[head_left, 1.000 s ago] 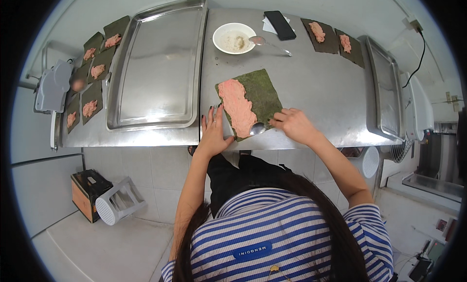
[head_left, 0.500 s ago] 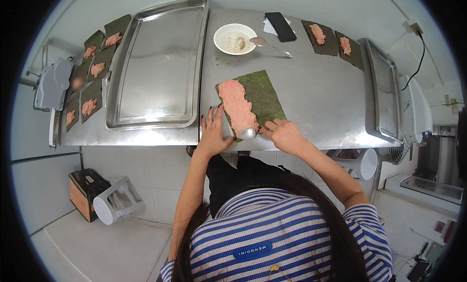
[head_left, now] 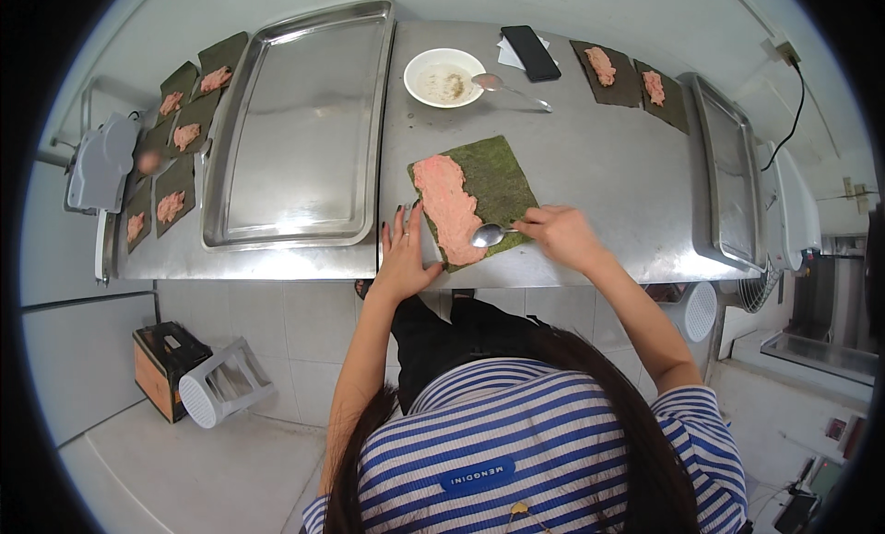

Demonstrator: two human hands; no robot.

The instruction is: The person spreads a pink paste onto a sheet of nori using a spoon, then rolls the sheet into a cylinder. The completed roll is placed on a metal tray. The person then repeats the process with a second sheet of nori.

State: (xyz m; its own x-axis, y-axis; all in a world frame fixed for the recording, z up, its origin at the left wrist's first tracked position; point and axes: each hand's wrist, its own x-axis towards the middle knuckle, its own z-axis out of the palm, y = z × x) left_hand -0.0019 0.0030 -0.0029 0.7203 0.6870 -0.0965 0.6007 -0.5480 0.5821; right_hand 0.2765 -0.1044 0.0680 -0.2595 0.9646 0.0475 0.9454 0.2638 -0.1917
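A square green seaweed sheet (head_left: 502, 181) lies on the steel table (head_left: 608, 184), its left part covered with an uneven layer of pink paste (head_left: 445, 202). My left hand (head_left: 404, 258) rests at the sheet's lower left edge, fingers stretched out and apart. My right hand (head_left: 558, 230) grips a metal spoon (head_left: 488, 234), whose bowl touches the right edge of the paste near its lower end. Above the sheet stands a white bowl (head_left: 433, 78) of cloudy contents, with another spoon (head_left: 521, 97) leaning on its rim.
A large steel tray (head_left: 295, 129) is at left, another (head_left: 719, 165) at right. Seaweed pieces topped with paste lie at both ends (head_left: 171, 207) (head_left: 599, 66). A black phone (head_left: 530, 53) lies on paper. Below are a white stool (head_left: 221, 387) and black box (head_left: 166, 359).
My right hand with the spoon moved down and left along the paste, then back up and right. My left hand has stayed nearly in place.
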